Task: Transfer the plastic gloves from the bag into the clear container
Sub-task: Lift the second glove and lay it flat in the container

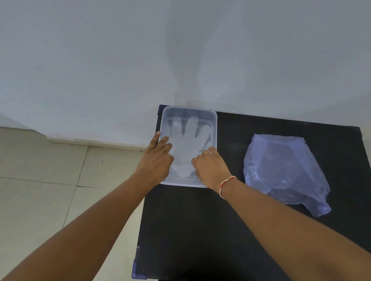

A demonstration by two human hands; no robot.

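Translucent thin plastic gloves (186,148) lie flat in clear rectangular plastic container (214,126) at far left corner of black desk (204,234). Your left hand (155,162) and right hand (210,166) press fingertips down on them, likely flattening stack; neither grip clenched, nothing grasped. Crumpled bluish plastic bag (286,170) lies well apart, to the right.

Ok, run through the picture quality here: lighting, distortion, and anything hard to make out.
Head view: soft, even light with no harsh glare; faint shadows fall on the wall. Wide-angle distortion stretches the forearms at the bottom edge. The plastic glove reads milky and low in contrast inside the clear container. The bag shows small highlights, and its contents cannot be made out against the black table.
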